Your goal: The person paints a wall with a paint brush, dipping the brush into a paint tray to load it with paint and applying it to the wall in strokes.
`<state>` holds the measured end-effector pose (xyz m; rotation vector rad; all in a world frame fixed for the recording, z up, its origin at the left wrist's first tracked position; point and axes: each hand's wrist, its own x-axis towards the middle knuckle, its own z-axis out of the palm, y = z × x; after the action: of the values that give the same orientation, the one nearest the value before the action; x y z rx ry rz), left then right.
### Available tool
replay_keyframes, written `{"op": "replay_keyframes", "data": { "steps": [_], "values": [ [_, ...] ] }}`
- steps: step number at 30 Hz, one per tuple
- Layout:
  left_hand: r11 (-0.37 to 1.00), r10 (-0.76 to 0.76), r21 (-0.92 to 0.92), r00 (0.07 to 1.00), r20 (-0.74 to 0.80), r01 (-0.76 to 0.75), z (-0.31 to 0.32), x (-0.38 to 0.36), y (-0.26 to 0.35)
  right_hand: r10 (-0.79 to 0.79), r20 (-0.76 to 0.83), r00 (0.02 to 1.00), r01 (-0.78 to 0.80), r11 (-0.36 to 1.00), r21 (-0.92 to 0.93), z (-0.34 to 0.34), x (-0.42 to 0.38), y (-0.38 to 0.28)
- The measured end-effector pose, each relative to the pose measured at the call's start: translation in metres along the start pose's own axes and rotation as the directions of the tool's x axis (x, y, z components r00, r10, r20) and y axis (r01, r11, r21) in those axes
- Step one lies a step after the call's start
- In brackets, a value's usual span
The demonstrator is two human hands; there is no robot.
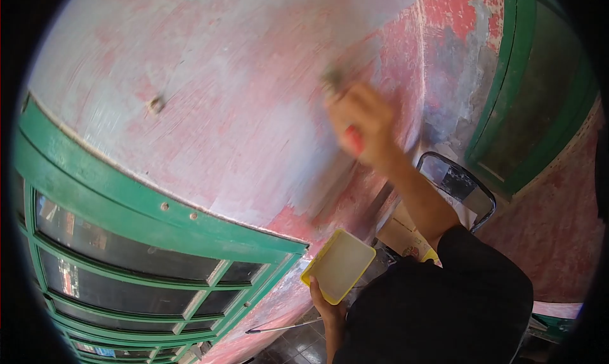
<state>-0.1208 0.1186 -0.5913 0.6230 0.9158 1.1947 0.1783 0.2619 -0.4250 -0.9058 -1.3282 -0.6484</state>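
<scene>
My right hand [365, 120] is raised against the wall and closed around a paintbrush, blurred by motion. The red handle end [354, 139] of the paintbrush sticks out below the fist, and its dark bristle end [332, 78] meets the wall [254, 97]. Patchy pink and whitish-grey streaks cover that surface. Lower down, my left hand [327, 305] grips the edge of a yellow rectangular tub [371, 255], thumb on the rim. Pale, whitish liquid [342, 267] fills much of the tub.
A green-framed window [158, 227] with glass panes lies at lower left. At right are a green door frame [507, 78] and a black-framed chair [491, 202] beside a cardboard box [403, 227]. A small hole [155, 104] marks the wall. Dark floor tiles [298, 345] show below.
</scene>
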Motion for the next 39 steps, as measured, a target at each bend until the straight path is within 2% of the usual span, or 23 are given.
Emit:
{"op": "replay_keyframes", "data": {
  "steps": [2, 4, 5, 7, 8, 10, 12, 14, 16, 17, 19, 20, 22, 24, 26, 28, 29, 30, 32, 33, 35, 37, 39],
  "values": [
    [1.0, 0.008, 0.015, 1.0, 0.013, -0.008, 0.008, 0.005, -0.007, -0.033, 0.047, 0.998, 0.027, 0.991, 0.131, 0.008, -0.004, -0.032],
    [0.999, 0.016, 0.031, 0.999, 0.028, -0.017, 0.016, 0.008, -0.014, 0.008, 0.1, 0.995, -0.046, 0.922, 0.386, 0.009, -0.013, -0.055],
    [0.999, 0.025, 0.028, 0.999, 0.043, -0.026, 0.02, 0.01, -0.017, 0.016, 0.095, 0.995, -0.051, 0.924, 0.38, 0.004, -0.013, -0.054],
    [0.999, 0.033, 0.02, 0.998, 0.056, -0.034, 0.034, 0.012, -0.019, 0.155, 0.18, 0.971, -0.232, 0.787, 0.572, -0.005, -0.01, -0.046],
    [1.0, 0.023, -0.007, 0.997, 0.068, -0.022, 0.042, 0.009, -0.018, 0.156, 0.185, 0.97, -0.235, 0.784, 0.574, -0.005, -0.009, -0.03],
    [1.0, 0.01, -0.025, 0.997, 0.078, -0.009, 0.05, 0.007, -0.018, 0.219, -0.027, 0.975, -0.181, 0.866, 0.465, -0.002, -0.003, 0.018],
    [1.0, 0.027, 0.016, 0.998, 0.057, -0.027, 0.051, 0.006, -0.021, 0.339, -0.022, 0.941, -0.293, 0.843, 0.452, -0.016, 0.007, 0.049],
    [1.0, 0.009, 0.026, 0.998, 0.066, -0.011, 0.053, 0.003, -0.017, 0.345, -0.184, 0.921, -0.252, 0.883, 0.397, -0.022, 0.01, 0.08],
    [0.999, -0.005, 0.041, 0.997, 0.078, 0.002, 0.053, 0.002, -0.015, 0.341, -0.268, 0.901, -0.28, 0.929, 0.24, -0.04, 0.014, 0.109],
    [0.998, 0.023, 0.049, 0.998, 0.056, -0.026, 0.053, 0.002, -0.017, 0.344, -0.273, 0.899, -0.282, 0.929, 0.241, -0.048, 0.015, 0.117],
    [0.997, 0.053, 0.059, 0.998, 0.04, -0.055, 0.052, 0.004, -0.018, 0.274, -0.413, 0.868, -0.306, 0.952, -0.011, -0.06, 0.023, 0.122],
    [0.996, 0.06, 0.064, 0.998, 0.032, -0.062, 0.05, 0.004, -0.019, 0.276, -0.416, 0.867, -0.309, 0.951, -0.013, -0.055, 0.022, 0.118],
    [0.995, 0.062, 0.074, 0.998, 0.028, -0.064, 0.048, 0.005, -0.019, 0.026, -0.217, 0.976, -0.031, 0.999, -0.023, -0.035, 0.021, 0.091],
    [0.997, 0.062, 0.054, 0.998, 0.018, -0.063, 0.046, 0.006, -0.023, 0.006, -0.041, 0.999, -0.001, 0.993, 0.115, -0.019, 0.007, 0.045],
    [0.997, 0.046, 0.065, 0.999, 0.024, -0.047, 0.045, 0.008, -0.025, -0.002, 0.009, 1.0, -0.001, 0.962, 0.273, -0.01, 0.0, 0.001],
    [0.996, 0.037, 0.083, 0.999, 0.039, -0.04, 0.052, 0.009, -0.023, 0.105, 0.163, 0.981, -0.182, 0.787, 0.59, -0.009, -0.015, -0.022],
    [0.997, 0.037, 0.072, 0.998, 0.053, -0.041, 0.061, 0.006, -0.019, 0.156, 0.206, 0.966, -0.255, 0.709, 0.657, -0.009, -0.016, -0.027],
    [0.997, 0.039, 0.059, 0.997, 0.063, -0.042, 0.067, 0.005, -0.018, 0.154, 0.204, 0.967, -0.251, 0.713, 0.654, -0.011, -0.014, -0.022],
    [0.996, 0.053, 0.062, 0.996, 0.071, -0.057, 0.067, 0.006, -0.02, 0.213, 0.082, 0.974, -0.221, 0.786, 0.577, -0.016, -0.002, 0.003],
    [0.995, 0.068, 0.066, 0.995, 0.075, -0.073, 0.066, 0.008, -0.02, 0.178, -0.034, 0.984, -0.145, 0.888, 0.437, -0.013, -0.003, 0.033],
    [0.996, 0.06, 0.068, 0.996, 0.067, -0.065, 0.058, 0.007, -0.022, 0.39, -0.087, 0.917, -0.343, 0.879, 0.33, -0.029, 0.008, 0.072],
    [0.996, 0.054, 0.068, 0.997, 0.052, -0.058, 0.054, 0.007, -0.021, 0.419, -0.272, 0.866, -0.341, 0.894, 0.291, -0.041, 0.013, 0.108],
    [0.998, 0.043, 0.041, 0.997, 0.057, -0.045, 0.051, 0.003, -0.021, 0.371, -0.511, 0.776, -0.314, 0.929, 0.198, -0.055, 0.013, 0.136]
  ]
}}
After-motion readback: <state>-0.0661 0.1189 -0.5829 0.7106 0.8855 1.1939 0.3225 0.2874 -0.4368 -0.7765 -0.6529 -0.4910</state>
